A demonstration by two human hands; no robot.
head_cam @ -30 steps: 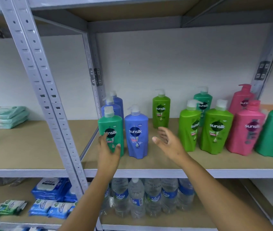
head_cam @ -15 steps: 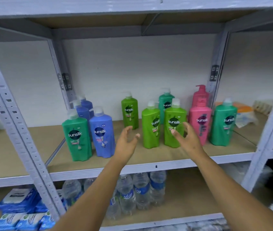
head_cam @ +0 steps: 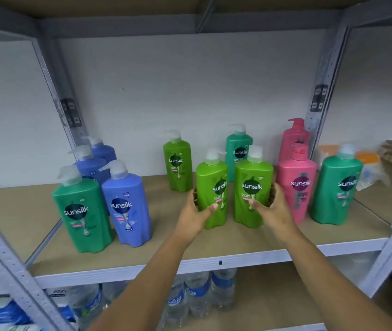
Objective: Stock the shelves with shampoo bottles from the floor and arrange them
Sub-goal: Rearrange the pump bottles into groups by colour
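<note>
Two lime-green shampoo bottles stand upright side by side near the middle of the shelf point(head_cam: 226, 247), each gripped by one hand. The left hand point(head_cam: 196, 211) wraps around the left lime bottle point(head_cam: 213, 185), thumb across its front. The right hand point(head_cam: 270, 206) wraps around the right lime bottle point(head_cam: 253, 187) the same way.

The step in hand appears to be arranging, not stocking. The next move likely calls for sliding or lifting both bottles together into line with their colour group, keeping them upright.

Counting the pump bottles on this shelf gives ten:
- Three lime green: the held pair, plus a third lime bottle point(head_cam: 177, 163) at 11 o'clock from them.
- Three teal: one point(head_cam: 81, 211) far off at 9 o'clock, one point(head_cam: 238, 149) behind at 12 o'clock, one point(head_cam: 336, 189) at 3 o'clock.
- Three blue point(head_cam: 125, 206), clustered at 9 o'clock.
- Two pink point(head_cam: 296, 185), just beside the pair at 3 o'clock.

Water bottles point(head_cam: 197, 297) stand on the shelf below, at 6 o'clock.
</note>
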